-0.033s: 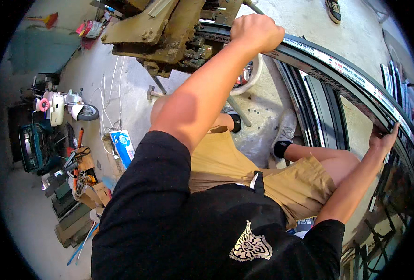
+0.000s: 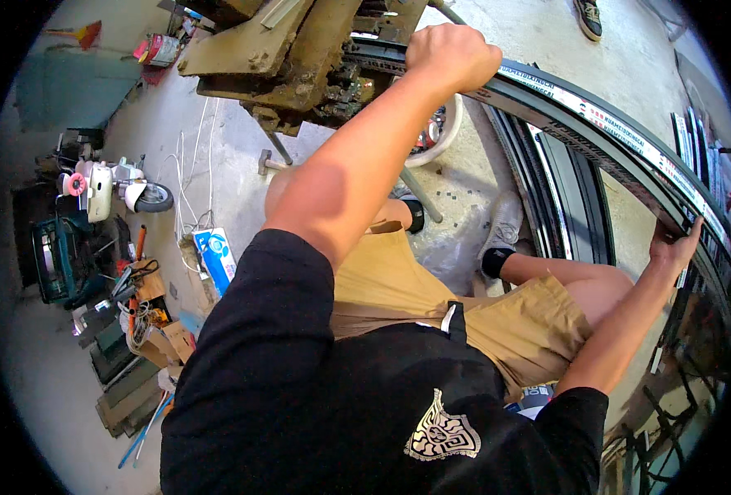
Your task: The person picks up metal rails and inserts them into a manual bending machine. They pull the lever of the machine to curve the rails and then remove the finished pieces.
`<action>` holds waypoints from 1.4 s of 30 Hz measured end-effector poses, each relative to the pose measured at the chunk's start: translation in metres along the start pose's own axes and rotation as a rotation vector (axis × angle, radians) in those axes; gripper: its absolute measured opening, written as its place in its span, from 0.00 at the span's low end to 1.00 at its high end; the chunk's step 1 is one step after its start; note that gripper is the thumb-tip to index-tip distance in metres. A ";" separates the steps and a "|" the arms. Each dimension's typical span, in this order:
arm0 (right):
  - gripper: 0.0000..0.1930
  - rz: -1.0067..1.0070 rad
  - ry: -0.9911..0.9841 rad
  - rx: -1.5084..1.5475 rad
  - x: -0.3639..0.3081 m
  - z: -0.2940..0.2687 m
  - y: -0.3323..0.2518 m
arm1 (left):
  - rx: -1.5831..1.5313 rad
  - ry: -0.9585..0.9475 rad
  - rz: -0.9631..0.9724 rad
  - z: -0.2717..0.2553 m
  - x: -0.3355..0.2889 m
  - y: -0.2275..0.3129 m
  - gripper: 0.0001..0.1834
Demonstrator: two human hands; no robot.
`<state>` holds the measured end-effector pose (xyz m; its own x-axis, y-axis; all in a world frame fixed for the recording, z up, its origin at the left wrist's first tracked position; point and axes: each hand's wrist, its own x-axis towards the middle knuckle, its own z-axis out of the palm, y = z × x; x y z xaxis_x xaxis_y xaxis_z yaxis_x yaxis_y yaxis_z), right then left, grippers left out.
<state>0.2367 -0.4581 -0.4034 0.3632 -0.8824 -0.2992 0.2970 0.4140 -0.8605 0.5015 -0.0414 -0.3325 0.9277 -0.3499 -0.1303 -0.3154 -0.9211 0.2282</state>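
A long dark metal profile [image 2: 584,140] with a white printed strip along it runs from the upper middle to the right rim, curved by the lens. My left hand [image 2: 454,58] is closed over the profile near a worn, dirt-caked machine [image 2: 299,62]. Farther along, my right hand [image 2: 675,247] grips the same profile from its near side and underneath, thumb up along its edge. The profile's left end reaches in among the machine's parts, where my left forearm hides some of it.
Beneath the machine stands a white tub [image 2: 452,132] with small parts. More dark profiles [image 2: 555,190] lie right of my foot. Tools and cardboard [image 2: 155,338] clutter the left floor, near a white scooter [image 2: 105,190] and loose cables [image 2: 188,181]. Another person's shoe [image 2: 589,18] shows far off.
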 end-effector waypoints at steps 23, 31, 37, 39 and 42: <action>0.21 -0.134 -0.030 0.293 0.039 -0.093 -0.077 | 0.031 -0.452 0.724 -0.064 -0.060 0.091 0.33; 0.30 0.120 0.023 0.572 0.034 -0.101 -0.080 | 0.051 -0.424 0.684 -0.111 -0.112 0.132 0.22; 0.38 0.058 0.026 0.369 0.030 -0.098 -0.060 | 0.109 -0.520 0.547 -0.101 -0.100 0.133 0.31; 0.35 0.196 -0.137 0.186 0.012 -0.096 -0.071 | 0.081 -0.456 0.579 -0.096 -0.094 0.129 0.31; 0.30 0.238 -0.137 -0.314 -0.041 -0.084 -0.079 | 0.127 -0.434 0.531 -0.095 -0.090 0.130 0.29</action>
<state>0.1242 -0.4735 -0.3583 0.5095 -0.7237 -0.4655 -0.0857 0.4956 -0.8643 0.3963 -0.1139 -0.1993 0.4860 -0.7705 -0.4124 -0.7495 -0.6101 0.2567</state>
